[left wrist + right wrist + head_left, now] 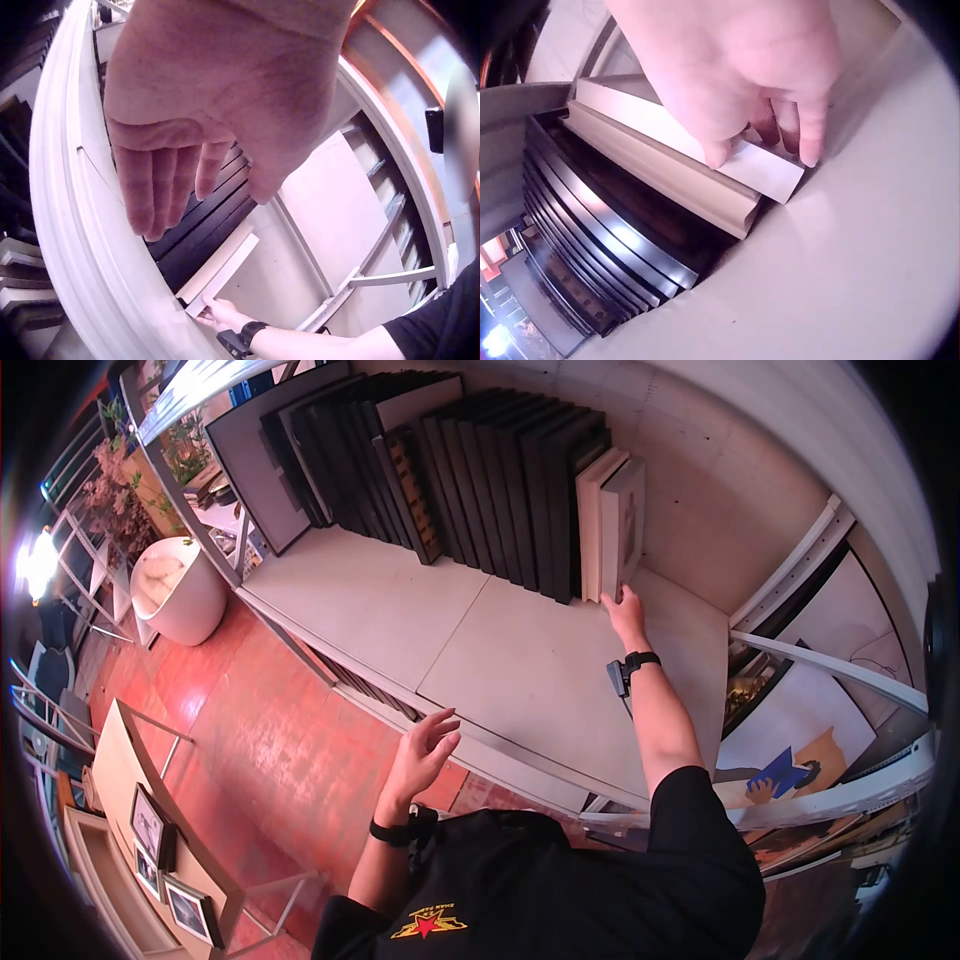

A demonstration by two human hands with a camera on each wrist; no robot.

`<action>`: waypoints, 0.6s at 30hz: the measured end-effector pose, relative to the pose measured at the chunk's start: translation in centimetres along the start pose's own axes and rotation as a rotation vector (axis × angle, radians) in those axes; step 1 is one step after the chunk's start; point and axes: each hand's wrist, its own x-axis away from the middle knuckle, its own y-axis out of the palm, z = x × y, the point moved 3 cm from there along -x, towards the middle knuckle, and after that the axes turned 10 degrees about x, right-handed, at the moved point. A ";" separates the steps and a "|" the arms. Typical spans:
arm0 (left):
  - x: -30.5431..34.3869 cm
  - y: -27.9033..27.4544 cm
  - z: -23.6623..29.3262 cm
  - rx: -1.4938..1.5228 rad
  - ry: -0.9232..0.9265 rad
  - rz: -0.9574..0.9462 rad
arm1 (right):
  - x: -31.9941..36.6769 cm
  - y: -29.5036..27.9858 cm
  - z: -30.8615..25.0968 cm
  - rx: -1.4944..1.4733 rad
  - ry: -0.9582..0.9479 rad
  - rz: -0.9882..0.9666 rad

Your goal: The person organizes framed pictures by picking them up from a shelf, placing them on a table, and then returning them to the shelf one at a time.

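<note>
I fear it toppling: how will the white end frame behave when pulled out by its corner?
The white frame looks rigid, with straight edges, so it should slide without flexing. It stands on edge on the shelf with neighbours on one side only, so it may tip the other way. The right hand pinches only a corner; smooth moulding could slip.

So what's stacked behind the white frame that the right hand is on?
A cream frame leans directly behind the white frame, then a row of black frames. Their faces are covered.

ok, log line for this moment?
right hand: grips white frame corner | left hand: open, holds nothing | white frame: upright, row end, on shelf
</note>
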 end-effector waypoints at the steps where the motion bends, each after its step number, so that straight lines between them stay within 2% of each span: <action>1: 0.3 -0.1 -0.4 0.021 -0.009 0.014 | 0.4 -0.1 0.0 0.050 0.050 0.042; 3: 0.9 -0.4 -0.8 0.039 -0.022 0.035 | 1.2 -0.7 -0.7 0.096 0.098 0.076; 5: 1.6 -0.7 -1.1 0.029 -0.031 0.062 | 1.7 -1.9 -2.2 0.204 0.052 0.166; 9: 2.8 -1.1 -1.3 -0.015 -0.059 0.106 | 0.4 -1.1 -2.7 0.213 -0.062 0.228; 11: 3.3 -1.3 -1.7 -0.021 -0.064 0.129 | -0.7 -0.9 -2.3 0.133 0.086 0.104; 12: 3.7 -1.4 -1.5 -0.019 -0.061 0.138 | -1.0 -1.5 -2.8 0.130 0.077 0.102; 14: 4.4 -1.6 -1.2 -0.015 -0.087 0.189 | -0.8 -2.8 -3.7 0.146 0.087 -0.026; 18: 5.6 -2.3 -1.9 -0.020 -0.084 0.210 | -0.9 -1.5 -2.9 0.105 0.107 -0.034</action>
